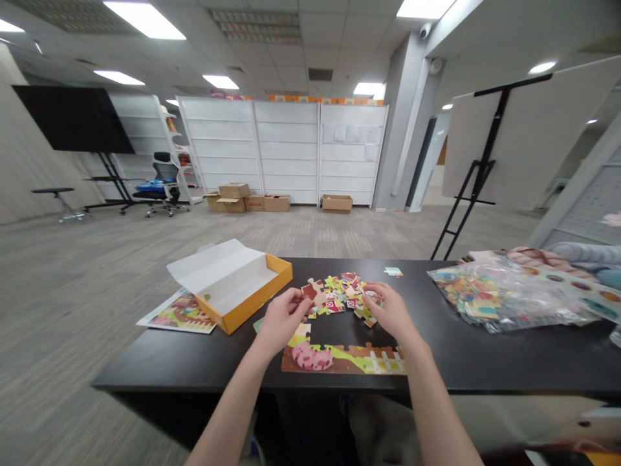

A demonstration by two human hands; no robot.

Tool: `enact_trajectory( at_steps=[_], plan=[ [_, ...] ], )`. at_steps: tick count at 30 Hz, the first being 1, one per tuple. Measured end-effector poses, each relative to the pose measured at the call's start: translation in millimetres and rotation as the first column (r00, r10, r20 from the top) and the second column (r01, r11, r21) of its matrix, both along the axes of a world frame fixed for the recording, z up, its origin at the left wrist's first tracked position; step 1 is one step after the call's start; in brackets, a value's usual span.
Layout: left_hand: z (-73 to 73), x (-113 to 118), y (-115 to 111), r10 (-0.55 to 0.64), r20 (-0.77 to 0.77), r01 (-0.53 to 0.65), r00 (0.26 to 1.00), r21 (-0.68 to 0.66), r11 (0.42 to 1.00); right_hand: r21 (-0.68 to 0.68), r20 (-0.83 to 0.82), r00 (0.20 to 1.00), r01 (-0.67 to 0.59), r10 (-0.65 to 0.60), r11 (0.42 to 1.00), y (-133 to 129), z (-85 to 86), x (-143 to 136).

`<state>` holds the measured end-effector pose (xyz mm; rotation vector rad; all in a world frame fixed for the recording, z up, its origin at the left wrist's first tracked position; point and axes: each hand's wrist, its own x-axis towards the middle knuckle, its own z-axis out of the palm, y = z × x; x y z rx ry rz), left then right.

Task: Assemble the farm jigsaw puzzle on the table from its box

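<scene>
My left hand [286, 315] is closed, pinching a brown and pink puzzle piece [314, 291] above the table. Between my hands lies a loose pile of colourful puzzle pieces [342, 285]. At the right side of the pile, my right hand [388, 309] has its fingers bent down onto the pieces; what its fingertips hold, if anything, is hidden. Nearer to me is a joined strip of puzzle [347, 360] showing a pink shape, green ground and a white fence. Its left side reaches up beside my left hand, and my right forearm covers its right end.
An open yellow box [257, 294] with a white lid rests on a printed picture [179, 314] at the left. One pale piece [393, 272] lies near the back edge of the black table [272, 375]. Plastic bags of pieces [504, 294] and rolled fabric are at the right.
</scene>
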<state>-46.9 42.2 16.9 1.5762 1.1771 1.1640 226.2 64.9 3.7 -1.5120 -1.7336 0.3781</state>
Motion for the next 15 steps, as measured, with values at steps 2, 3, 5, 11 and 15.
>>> enact_trajectory(
  at_steps=[2, 3, 5, 11, 15],
  plan=[
    [4.2, 15, -9, -0.082, 0.095, 0.087, 0.992, -0.051, 0.995, -0.052, -0.197, 0.963, -0.198, 0.185, 0.979, -7, 8.3, -7],
    [6.6, 21, -13, -0.110, 0.120, 0.120, 0.987, -0.072, 0.990, -0.073, -0.282, 0.921, -0.300, 0.269, 0.951, -11, 12.1, -11],
    [10.7, 31, -19, -0.142, 0.149, 0.156, 0.979, -0.088, 0.984, -0.089, -0.383, 0.829, -0.473, 0.409, 0.876, -18, 18.4, -18],
    [9.3, 48, -24, -0.209, 0.141, 0.226, 0.968, -0.118, 0.967, -0.109, -0.488, 0.758, -0.544, 0.432, 0.832, -25, 26.0, -17],
    [4.4, 56, -23, -0.245, 0.062, 0.249, 0.968, -0.073, 0.966, -0.120, -0.480, 0.806, -0.452, 0.347, 0.884, -28, 29.2, 4]
  ],
)
